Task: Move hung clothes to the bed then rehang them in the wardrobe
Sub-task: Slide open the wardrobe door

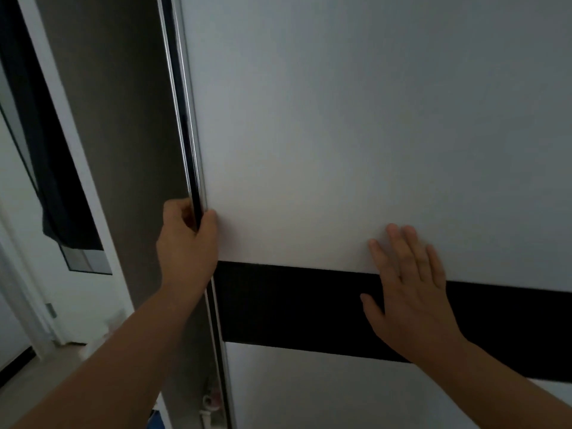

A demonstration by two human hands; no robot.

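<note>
Dim bedroom, white sliding wardrobe door with a black band [340, 150] filling the frame. Left hand [185, 239] grips its edge at centre-left; right hand [408, 283] lies flat, fingers spread — push evenly sideways. Clothes inside, unseen.

The wardrobe door [340, 134] runs out of frame at the top, right and bottom edges; its full extent cannot be determined. The wardrobe interior is concealed behind it, apart from a narrow dark gap along the door's left edge. The fingertips of the left hand [185, 239] are hidden behind that edge. Both forearms are cut off by the bottom edge. A dark garment [46, 168] at the far left is cropped by the frame. Small objects [210, 400] near the door's foot are too dim to identify.
</note>
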